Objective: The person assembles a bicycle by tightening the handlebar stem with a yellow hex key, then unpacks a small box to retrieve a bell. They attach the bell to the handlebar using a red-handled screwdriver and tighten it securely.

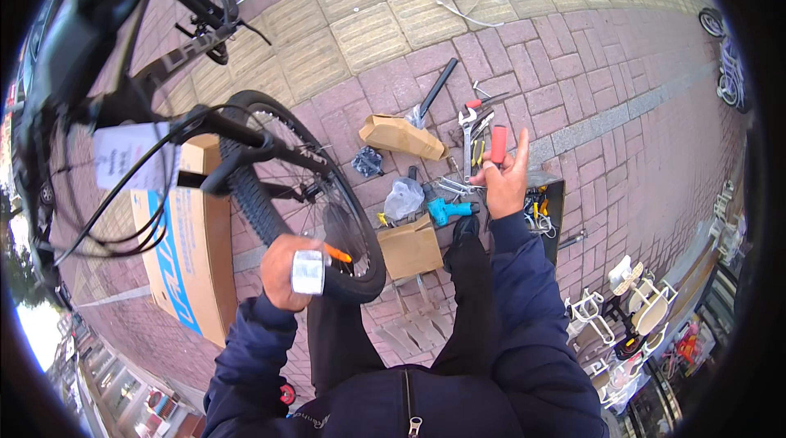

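Note:
My left hand (pixel 283 273) is closed beside the bicycle's front tire (pixel 356 286). An orange stick-like piece (pixel 338 254), its kind unclear, juts from its fingers. A silvery white square (pixel 308 273) sits against that hand; whether it is held or worn, I cannot tell. Over the tools at right, my right hand (pixel 506 184) stretches its index finger out, while a red cylindrical grip (pixel 499 146) stands between thumb and fingers, apparently pinched there. Just left of it lie an adjustable wrench (pixel 467 139) and pliers (pixel 479 149).
A blue power drill (pixel 450 209), a clear plastic bag (pixel 404 199) and cardboard pieces (pixel 407 248) lie before my feet. An open toolbox (pixel 540 209) stands right of my foot. A long cardboard box (pixel 188 250) is left of the wheel. White bike parts (pixel 630 307) lie at lower right.

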The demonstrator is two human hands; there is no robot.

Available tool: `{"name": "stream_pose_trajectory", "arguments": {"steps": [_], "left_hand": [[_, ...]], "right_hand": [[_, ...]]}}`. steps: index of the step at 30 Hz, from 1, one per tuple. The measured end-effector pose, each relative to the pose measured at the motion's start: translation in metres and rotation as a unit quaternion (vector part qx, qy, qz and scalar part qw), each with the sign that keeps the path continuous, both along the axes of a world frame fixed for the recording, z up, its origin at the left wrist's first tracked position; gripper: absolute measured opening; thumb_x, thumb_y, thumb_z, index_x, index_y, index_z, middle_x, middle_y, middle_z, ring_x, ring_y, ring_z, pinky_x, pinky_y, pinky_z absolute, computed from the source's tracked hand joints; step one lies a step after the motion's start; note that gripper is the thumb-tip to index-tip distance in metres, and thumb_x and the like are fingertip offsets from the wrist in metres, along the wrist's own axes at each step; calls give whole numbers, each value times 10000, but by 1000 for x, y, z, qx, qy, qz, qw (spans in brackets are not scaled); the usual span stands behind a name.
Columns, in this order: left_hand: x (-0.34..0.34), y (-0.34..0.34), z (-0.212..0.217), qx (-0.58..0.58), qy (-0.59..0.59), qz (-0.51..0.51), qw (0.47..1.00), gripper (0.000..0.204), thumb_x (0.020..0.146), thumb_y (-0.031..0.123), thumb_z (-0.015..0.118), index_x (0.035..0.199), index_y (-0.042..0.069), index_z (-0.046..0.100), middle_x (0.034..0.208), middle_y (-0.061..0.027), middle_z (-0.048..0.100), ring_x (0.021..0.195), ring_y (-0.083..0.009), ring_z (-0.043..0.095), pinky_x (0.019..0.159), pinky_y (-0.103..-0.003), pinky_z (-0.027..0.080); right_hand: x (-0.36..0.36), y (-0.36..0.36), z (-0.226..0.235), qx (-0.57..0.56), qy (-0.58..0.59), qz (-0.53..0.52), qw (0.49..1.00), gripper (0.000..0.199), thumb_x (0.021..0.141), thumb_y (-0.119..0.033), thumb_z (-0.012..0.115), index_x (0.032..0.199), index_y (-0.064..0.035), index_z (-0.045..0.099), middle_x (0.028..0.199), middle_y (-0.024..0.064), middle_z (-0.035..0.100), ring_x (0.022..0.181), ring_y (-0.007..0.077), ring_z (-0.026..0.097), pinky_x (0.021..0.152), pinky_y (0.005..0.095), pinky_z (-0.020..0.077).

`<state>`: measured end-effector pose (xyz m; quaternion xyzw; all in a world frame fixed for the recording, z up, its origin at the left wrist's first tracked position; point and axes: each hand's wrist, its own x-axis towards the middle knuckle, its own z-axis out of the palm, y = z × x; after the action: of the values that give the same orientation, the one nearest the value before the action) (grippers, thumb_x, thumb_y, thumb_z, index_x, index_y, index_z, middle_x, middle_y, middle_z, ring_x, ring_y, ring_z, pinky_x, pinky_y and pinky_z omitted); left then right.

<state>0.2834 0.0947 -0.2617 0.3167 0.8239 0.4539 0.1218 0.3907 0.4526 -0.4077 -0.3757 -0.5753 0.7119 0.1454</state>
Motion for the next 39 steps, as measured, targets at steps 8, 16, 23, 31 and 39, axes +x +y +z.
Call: {"name": "stream_pose_trajectory", "arguments": {"steps": [8,16,23,31,39], "left_hand": [[44,5,133,480,-550,94,677,378,993,237,629,1255,-35,617,1072,-113,657,1020,-234,640,905,-360,511],[1,-61,214,452,-603,7,657,446,1036,241,568,1391,-23,518,1264,-111,623,1102,-203,638,882,-324,522],[-44,-95,233,377,-693,-160,594,539,986,208,626,1445,-30,472,1379,-186,586,1048,-271,682,664,-306,543],[-33,-112,232,398,-763,-161,484,492,977,178,640,1432,48,504,1345,-190,607,1155,-355,668,814,-402,615],[-5,-123,243,353,-750,-155,538,356,974,173,679,1293,50,582,1280,-150,652,1105,-300,687,889,-480,600]], "right_hand": [[10,-141,293,-78,33,330,940,404,810,-173,882,1106,-19,655,846,-13,555,731,77,501,674,268,448],[-44,-238,401,213,14,301,929,121,891,-89,760,890,-7,671,756,3,646,695,93,572,660,279,490],[-34,-275,425,-5,-6,87,996,128,966,-99,668,882,-17,616,654,-11,560,540,64,484,507,233,378],[-27,-308,438,101,4,14,995,66,962,-44,635,924,-1,604,676,7,583,554,70,518,514,237,418],[20,-317,454,-94,200,109,969,127,917,-1,605,875,-33,490,891,145,630,530,120,529,433,262,381]]}}
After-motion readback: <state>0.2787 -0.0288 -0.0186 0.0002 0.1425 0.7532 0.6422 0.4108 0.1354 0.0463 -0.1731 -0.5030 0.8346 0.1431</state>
